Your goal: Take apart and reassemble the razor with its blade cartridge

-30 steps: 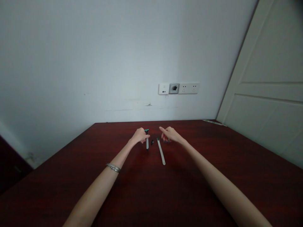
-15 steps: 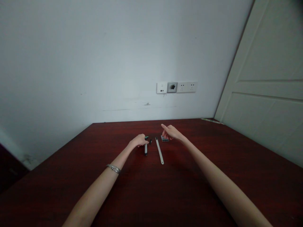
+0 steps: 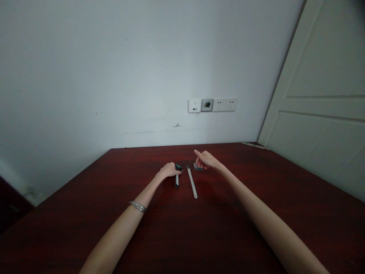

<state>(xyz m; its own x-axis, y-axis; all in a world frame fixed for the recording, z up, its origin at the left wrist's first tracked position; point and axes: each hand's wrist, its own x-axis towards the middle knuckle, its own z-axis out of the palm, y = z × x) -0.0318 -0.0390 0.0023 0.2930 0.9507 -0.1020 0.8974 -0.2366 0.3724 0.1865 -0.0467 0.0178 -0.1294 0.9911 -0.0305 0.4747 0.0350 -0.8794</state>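
Observation:
My left hand (image 3: 170,169) is closed around a dark, glossy piece with a green glint, which looks like a watch (image 3: 178,168). A short pale grey strap (image 3: 177,180) with a dark end hangs below it towards me. To its right, a longer pale grey strap (image 3: 192,182) lies on the table, with a black tip at the far end and a small hole at the near end. My right hand (image 3: 205,160) has its fingers curled down onto a small clear case (image 3: 198,167), thumb stuck out to the left. The fingertips are partly hidden.
The dark red wooden table (image 3: 176,236) reaches back to a pale wall (image 3: 114,76) with several sockets (image 3: 219,105). A thin pale strip (image 3: 255,145) lies at the back right corner, by a white panelled door (image 3: 319,102).
The dark piece at my left hand has turned, so its glossy, green-tinged face shows more. My left hand and the short strap have shifted slightly right. The right hand stays put.

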